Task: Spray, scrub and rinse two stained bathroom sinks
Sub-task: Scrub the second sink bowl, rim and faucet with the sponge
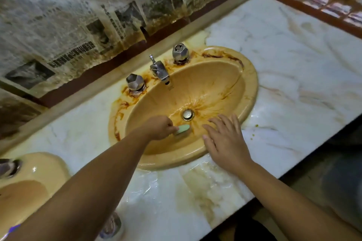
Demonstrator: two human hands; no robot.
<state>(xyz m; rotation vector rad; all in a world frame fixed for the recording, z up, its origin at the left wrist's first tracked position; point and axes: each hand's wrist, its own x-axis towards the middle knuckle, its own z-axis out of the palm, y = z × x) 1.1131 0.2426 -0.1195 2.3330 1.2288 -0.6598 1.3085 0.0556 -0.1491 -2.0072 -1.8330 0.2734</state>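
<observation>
Shabby bathroom, twin-sink vanity.
A rust-stained yellow basin and a second basin at near left sit in a marble counter, with chrome tap and faceted knobs; newspaper lines the far side.

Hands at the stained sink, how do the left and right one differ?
The left hand grips a green scrub pad; the right hand holds nothing. The left hand's fingers are curled; the right hand's are straight and spread. The left hand is beside the drain; the right hand sits nearer the front rim. Both are over the same stained sink.
</observation>
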